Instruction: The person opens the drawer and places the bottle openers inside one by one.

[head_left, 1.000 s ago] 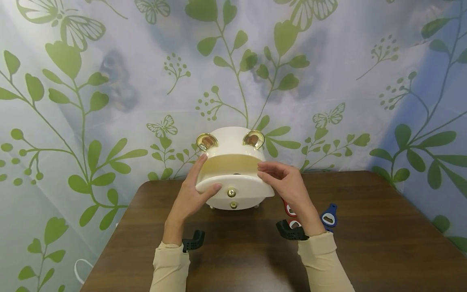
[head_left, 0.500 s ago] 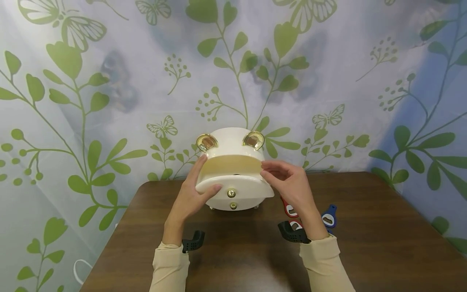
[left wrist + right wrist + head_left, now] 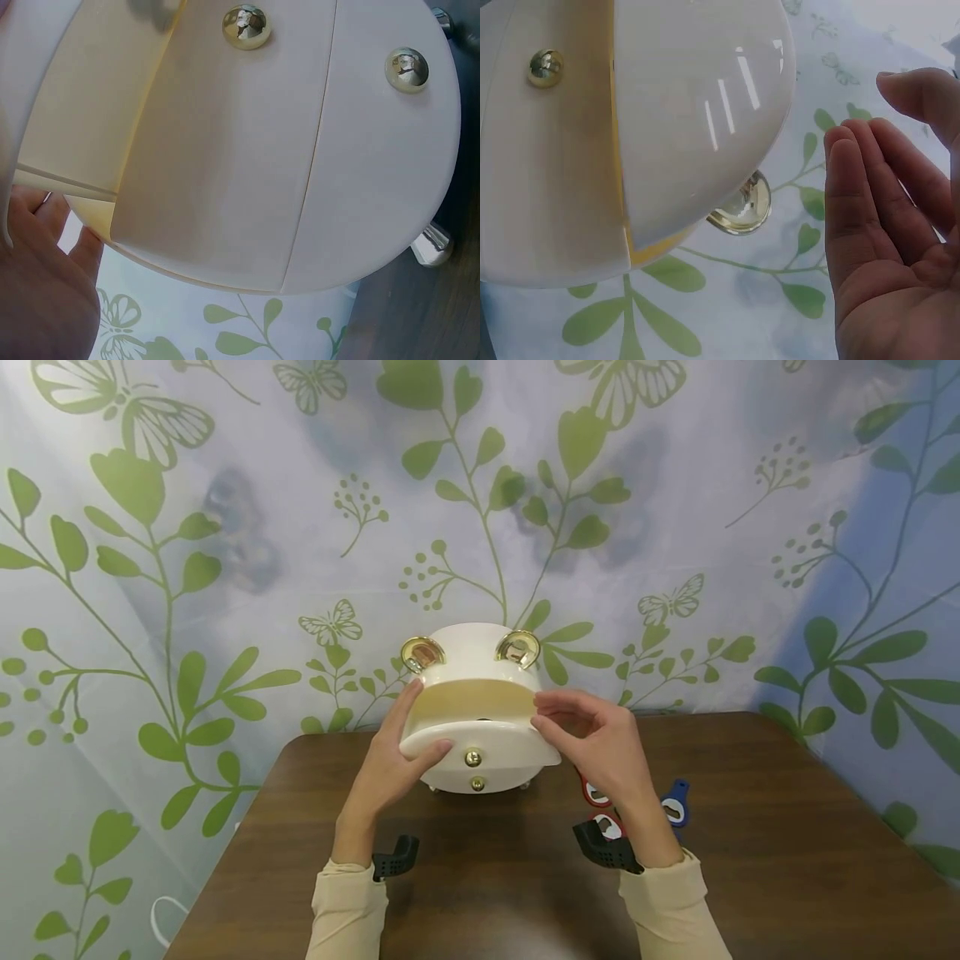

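Observation:
A round white storage box [image 3: 470, 647] with gold ears, gold knobs and small metal feet stands on the table. Its curved front panel [image 3: 517, 742] tips forward, and the cream interior [image 3: 476, 700] shows behind it. My left hand [image 3: 382, 768] holds the box's left side, index finger along the edge and thumb on the panel's face. In the left wrist view that hand's fingers [image 3: 49, 214] reach partly out of sight behind the edge. My right hand [image 3: 600, 739] hovers by the right edge, and the right wrist view shows nothing between its thumb and fingers [image 3: 853, 195].
To the right, partly behind my right forearm, lie red bottle openers [image 3: 606, 827] and a blue bottle opener [image 3: 676, 802]. A curtain [image 3: 300, 527] with green leaves and butterflies hangs behind the brown table [image 3: 495, 893]. A white cord [image 3: 157, 910] shows at lower left.
My right hand has shifted very slightly to the right, its fingertips staying by the box's right edge. The left hand and the box hold the same place; the whole view drifts slightly.

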`<state>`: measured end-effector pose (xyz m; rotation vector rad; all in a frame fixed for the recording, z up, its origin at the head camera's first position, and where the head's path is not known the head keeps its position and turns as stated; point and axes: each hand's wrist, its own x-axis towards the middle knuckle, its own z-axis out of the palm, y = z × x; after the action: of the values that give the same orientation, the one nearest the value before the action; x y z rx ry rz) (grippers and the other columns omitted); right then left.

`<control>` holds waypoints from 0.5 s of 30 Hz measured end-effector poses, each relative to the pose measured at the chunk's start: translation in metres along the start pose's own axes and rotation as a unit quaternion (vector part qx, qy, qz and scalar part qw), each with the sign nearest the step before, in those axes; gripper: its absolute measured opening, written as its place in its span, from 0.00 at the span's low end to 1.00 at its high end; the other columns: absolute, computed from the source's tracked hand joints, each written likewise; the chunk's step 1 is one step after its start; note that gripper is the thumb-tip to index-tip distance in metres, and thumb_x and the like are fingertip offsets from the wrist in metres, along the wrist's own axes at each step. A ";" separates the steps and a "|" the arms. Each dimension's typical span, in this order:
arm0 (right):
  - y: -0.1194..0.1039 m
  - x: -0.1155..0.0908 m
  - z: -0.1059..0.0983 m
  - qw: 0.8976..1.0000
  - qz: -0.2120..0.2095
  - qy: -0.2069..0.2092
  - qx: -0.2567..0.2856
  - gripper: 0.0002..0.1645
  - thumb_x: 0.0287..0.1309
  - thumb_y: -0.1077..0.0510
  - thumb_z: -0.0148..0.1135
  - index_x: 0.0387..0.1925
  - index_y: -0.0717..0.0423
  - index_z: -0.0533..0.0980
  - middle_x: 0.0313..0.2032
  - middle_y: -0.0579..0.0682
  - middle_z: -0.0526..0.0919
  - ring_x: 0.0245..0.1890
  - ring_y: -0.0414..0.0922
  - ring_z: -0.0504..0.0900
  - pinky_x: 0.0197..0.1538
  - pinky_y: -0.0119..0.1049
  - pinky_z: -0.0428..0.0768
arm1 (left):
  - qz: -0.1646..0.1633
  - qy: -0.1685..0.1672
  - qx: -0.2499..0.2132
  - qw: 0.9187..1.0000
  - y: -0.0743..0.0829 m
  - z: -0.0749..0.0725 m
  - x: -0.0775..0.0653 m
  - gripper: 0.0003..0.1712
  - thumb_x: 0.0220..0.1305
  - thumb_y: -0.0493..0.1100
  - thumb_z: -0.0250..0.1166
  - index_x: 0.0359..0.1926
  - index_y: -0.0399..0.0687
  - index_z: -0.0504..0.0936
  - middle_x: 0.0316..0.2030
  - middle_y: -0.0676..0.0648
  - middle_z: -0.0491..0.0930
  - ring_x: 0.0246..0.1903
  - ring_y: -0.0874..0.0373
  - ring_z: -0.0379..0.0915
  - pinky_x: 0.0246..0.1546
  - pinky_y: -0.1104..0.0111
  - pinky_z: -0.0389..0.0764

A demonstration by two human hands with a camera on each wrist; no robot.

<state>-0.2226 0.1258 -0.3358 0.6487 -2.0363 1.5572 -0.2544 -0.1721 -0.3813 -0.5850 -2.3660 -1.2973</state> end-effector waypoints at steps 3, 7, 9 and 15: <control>-0.005 -0.002 0.002 1.000 -0.009 -0.002 0.004 0.15 0.58 0.62 0.76 0.48 0.52 0.87 0.41 0.50 0.90 0.41 0.38 0.88 0.44 0.28 0.85 | 0.000 0.001 -0.001 1.000 0.000 0.000 0.000 0.52 0.63 0.58 0.73 0.82 0.69 0.54 0.81 0.60 0.51 0.80 0.54 0.46 0.76 0.43 0.55; -0.011 -0.006 0.005 1.000 -0.013 -0.010 0.004 0.15 0.57 0.63 0.76 0.47 0.51 0.87 0.41 0.48 0.91 0.41 0.39 0.88 0.46 0.31 0.85 | -0.001 0.002 0.000 1.000 -0.001 0.000 0.000 0.52 0.63 0.58 0.73 0.82 0.70 0.53 0.81 0.61 0.50 0.80 0.55 0.46 0.76 0.44 0.55; -0.013 -0.007 0.007 1.000 -0.012 -0.013 -0.005 0.15 0.57 0.62 0.77 0.47 0.50 0.88 0.41 0.46 0.91 0.41 0.39 0.89 0.45 0.32 0.86 | -0.002 0.001 0.001 1.000 -0.001 0.000 0.000 0.52 0.63 0.58 0.73 0.82 0.70 0.53 0.81 0.61 0.50 0.80 0.55 0.46 0.76 0.44 0.55; -0.016 -0.011 0.012 0.998 -0.037 -0.038 -0.023 0.15 0.56 0.63 0.77 0.46 0.53 0.88 0.40 0.47 0.91 0.40 0.39 0.90 0.44 0.31 0.86 | -0.003 0.000 0.002 1.000 -0.001 0.001 0.000 0.52 0.63 0.58 0.73 0.82 0.70 0.53 0.81 0.61 0.50 0.80 0.55 0.46 0.76 0.44 0.55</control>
<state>-0.2050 0.1114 -0.3336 0.7680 -2.0716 1.4600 -0.2552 -0.1719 -0.3824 -0.5772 -2.3708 -1.2938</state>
